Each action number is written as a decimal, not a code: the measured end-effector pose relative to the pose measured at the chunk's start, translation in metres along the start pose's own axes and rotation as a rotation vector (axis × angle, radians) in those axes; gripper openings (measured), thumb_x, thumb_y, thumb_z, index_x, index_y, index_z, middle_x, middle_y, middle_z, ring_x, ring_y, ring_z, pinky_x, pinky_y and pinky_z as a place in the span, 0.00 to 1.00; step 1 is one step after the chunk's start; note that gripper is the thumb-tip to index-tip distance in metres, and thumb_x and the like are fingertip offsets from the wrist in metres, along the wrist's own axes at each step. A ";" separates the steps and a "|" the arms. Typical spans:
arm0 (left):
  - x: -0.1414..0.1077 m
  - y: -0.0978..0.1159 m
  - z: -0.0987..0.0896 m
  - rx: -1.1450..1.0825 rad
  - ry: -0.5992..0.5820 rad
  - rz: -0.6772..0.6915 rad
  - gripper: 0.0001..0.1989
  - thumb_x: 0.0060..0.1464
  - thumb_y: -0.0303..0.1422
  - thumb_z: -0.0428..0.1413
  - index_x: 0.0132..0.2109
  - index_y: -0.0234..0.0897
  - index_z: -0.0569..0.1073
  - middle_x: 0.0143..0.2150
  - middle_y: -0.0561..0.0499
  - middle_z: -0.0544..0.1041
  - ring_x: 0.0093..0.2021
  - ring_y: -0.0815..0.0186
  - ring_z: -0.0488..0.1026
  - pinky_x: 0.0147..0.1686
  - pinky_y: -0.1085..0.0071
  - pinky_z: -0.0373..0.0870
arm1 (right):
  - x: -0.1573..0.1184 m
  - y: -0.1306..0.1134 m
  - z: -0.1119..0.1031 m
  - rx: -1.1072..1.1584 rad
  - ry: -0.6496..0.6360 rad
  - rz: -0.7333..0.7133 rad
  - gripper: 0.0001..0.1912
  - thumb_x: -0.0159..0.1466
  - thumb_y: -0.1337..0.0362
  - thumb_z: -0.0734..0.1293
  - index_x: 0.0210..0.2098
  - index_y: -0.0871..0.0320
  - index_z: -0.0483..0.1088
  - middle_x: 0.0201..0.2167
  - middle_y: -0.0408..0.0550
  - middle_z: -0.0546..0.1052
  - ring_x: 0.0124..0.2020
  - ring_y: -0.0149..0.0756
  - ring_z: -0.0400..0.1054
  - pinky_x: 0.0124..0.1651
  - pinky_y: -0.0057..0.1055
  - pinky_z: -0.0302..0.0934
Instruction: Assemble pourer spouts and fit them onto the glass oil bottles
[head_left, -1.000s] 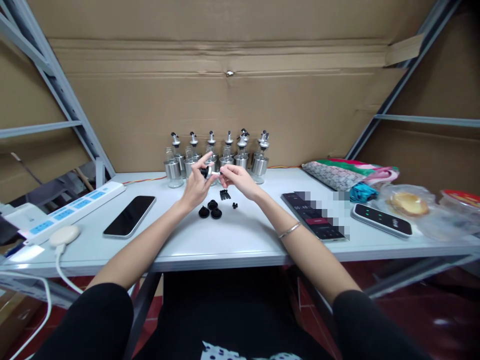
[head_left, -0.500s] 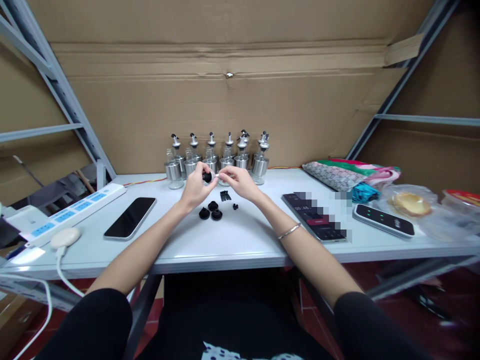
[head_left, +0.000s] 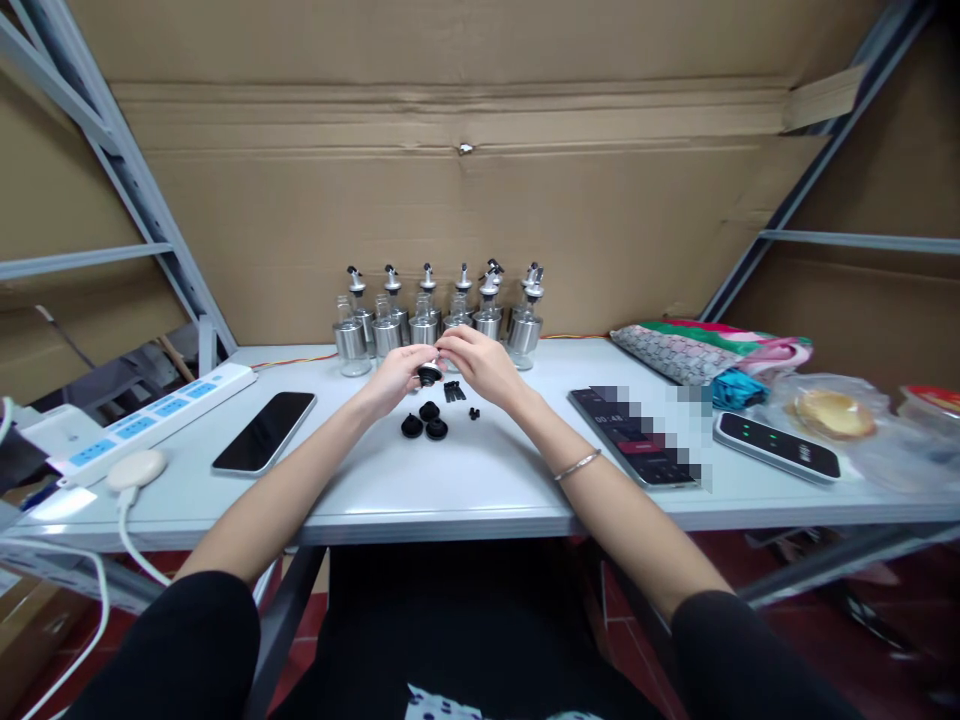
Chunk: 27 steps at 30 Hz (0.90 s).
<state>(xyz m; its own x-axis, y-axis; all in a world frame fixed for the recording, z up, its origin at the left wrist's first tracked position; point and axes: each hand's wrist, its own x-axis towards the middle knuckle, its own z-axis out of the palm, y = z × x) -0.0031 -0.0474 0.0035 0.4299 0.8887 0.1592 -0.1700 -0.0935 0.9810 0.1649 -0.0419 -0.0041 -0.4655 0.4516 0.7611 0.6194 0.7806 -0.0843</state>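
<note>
Between my hands is a pour spout (head_left: 429,374), its black stopper end pointing down and its metal part mostly covered by fingers. My left hand (head_left: 396,378) pinches it from the left. The fingertips of my right hand (head_left: 476,362) are closed together at its upper end; whatever small piece they grip is hidden. Below on the table lie three black stoppers (head_left: 436,429), a small group of black strips (head_left: 454,391) and some tiny black pieces (head_left: 474,413). Behind my hands stand several glass bottles with steel sleeves (head_left: 351,343), some topped with metal pour spouts (head_left: 391,280).
A phone (head_left: 264,432) and a power strip (head_left: 161,420) lie at the left, beside a white round charger (head_left: 136,470). On the right are a phone with a timer (head_left: 630,440), a black-and-white device (head_left: 777,447), a patterned bag (head_left: 675,350) and bagged food (head_left: 834,412). Cardboard (head_left: 420,210) walls the back.
The pour spout has turned from lying sideways to stopper-down in my left hand. My right fingertips have come over its top. The view has shifted slightly.
</note>
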 end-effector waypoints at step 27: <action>0.005 -0.006 -0.004 0.353 0.024 0.134 0.18 0.42 0.45 0.61 0.31 0.33 0.71 0.27 0.52 0.73 0.25 0.71 0.67 0.24 0.74 0.65 | 0.005 0.001 -0.003 -0.082 -0.138 0.145 0.16 0.67 0.64 0.50 0.28 0.58 0.64 0.29 0.48 0.66 0.32 0.35 0.58 0.37 0.30 0.52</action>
<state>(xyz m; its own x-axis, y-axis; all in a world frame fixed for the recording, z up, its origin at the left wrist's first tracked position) -0.0034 -0.0405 -0.0021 0.4032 0.8678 0.2904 0.0944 -0.3551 0.9300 0.1656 -0.0402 0.0017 -0.4465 0.6161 0.6489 0.7327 0.6680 -0.1301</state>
